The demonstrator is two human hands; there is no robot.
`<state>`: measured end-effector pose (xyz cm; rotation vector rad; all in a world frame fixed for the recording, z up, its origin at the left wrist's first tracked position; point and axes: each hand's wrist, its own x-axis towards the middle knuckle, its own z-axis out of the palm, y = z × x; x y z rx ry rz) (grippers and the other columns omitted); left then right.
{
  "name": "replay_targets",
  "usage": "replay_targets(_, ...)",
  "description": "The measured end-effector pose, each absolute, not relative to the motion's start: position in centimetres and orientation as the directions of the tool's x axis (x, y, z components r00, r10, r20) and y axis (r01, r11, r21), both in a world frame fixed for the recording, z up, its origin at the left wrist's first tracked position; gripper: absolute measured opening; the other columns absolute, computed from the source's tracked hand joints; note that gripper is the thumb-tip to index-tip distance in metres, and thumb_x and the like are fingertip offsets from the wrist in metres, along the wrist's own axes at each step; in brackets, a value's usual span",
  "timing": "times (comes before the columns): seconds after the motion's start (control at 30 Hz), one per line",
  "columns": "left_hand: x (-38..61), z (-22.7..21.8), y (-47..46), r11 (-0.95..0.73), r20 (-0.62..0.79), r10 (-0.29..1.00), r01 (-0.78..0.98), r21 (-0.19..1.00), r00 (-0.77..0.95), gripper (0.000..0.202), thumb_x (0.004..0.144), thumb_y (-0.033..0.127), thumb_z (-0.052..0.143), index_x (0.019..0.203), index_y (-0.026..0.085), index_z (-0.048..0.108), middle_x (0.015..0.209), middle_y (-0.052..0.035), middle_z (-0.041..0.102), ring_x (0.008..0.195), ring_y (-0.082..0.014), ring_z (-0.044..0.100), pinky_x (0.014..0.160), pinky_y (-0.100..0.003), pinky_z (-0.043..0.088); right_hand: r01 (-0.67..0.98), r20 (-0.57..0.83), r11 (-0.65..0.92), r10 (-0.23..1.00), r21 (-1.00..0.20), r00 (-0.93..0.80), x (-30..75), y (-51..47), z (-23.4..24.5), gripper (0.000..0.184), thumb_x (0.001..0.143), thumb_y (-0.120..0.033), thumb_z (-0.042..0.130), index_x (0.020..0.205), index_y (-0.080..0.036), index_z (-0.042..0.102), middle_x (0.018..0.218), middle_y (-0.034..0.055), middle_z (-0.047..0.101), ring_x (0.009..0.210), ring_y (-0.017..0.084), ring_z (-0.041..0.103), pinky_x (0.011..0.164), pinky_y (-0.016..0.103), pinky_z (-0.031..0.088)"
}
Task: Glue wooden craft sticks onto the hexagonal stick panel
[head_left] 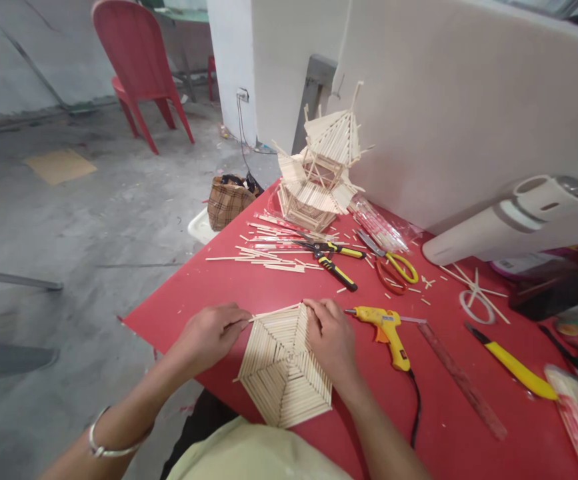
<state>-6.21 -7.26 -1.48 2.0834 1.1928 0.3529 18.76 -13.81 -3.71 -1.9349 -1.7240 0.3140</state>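
Note:
A flat hexagon of glued wooden sticks (281, 370) lies on the red table (229, 287) in front of me. My left hand (209, 333) pinches the left end of a thin wooden stick (275, 311) laid along the hexagon's far edge. My right hand (331, 337) is curled, fingertips pressing the stick's right end at the hexagon's top right corner.
A yellow glue gun (389, 330) lies right of my right hand, beside a ruler (461, 380) and a yellow knife (513, 363). Further back are pliers (333, 257), scissors (393, 267), loose sticks (269, 257) and a stick pagoda model (321, 167). A white tube (509, 220) leans at right.

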Motion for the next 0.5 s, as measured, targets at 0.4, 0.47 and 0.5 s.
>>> replay_targets(0.4, -5.0, -0.3, -7.2, -0.232, 0.03, 0.935, 0.546, 0.805, 0.353, 0.026, 0.091, 0.037, 0.055, 0.084, 0.019, 0.072, 0.077, -0.0034, 0.073, 0.067, -0.016, 0.065, 0.062, -0.023, 0.048, 0.672, 0.188, -0.019, 0.954, -0.74, 0.234, 17.3, -13.5, -1.6, 0.033, 0.099, -0.038, 0.049, 0.118, -0.02, 0.069, 0.108, 0.0102, 0.067, 0.103, 0.021, 0.062, 0.094, 0.033, 0.049)
replay_targets(0.47, -3.3, 0.0, -7.4, -0.154, -0.003, 0.94, 0.43, 0.89, 0.342, 0.025, 0.089, 0.038, 0.058, 0.083, 0.018, 0.073, 0.071, -0.002, 0.072, 0.063, -0.0154, 0.064, 0.061, -0.024, 0.049, 0.553, 0.152, 0.033, 0.974, -0.832, 0.17, 16.2, -12.9, -0.3, 0.033, 0.098, -0.04, 0.054, 0.121, -0.021, 0.069, 0.113, 0.009, 0.068, 0.106, 0.02, 0.063, 0.094, 0.031, 0.05)
replay_targets(0.5, -2.4, 0.0, -7.5, -0.132, -0.004, 0.935, 0.359, 0.924, 0.353, 0.024, 0.088, 0.037, 0.06, 0.084, 0.017, 0.073, 0.073, -0.0024, 0.073, 0.065, -0.0163, 0.065, 0.064, -0.025, 0.051, 0.494, 0.144, 0.066, 0.982, -0.867, 0.122, 15.7, -12.5, 0.4, 0.032, 0.098, -0.04, 0.055, 0.12, -0.022, 0.07, 0.115, 0.0081, 0.068, 0.108, 0.019, 0.063, 0.095, 0.029, 0.05)
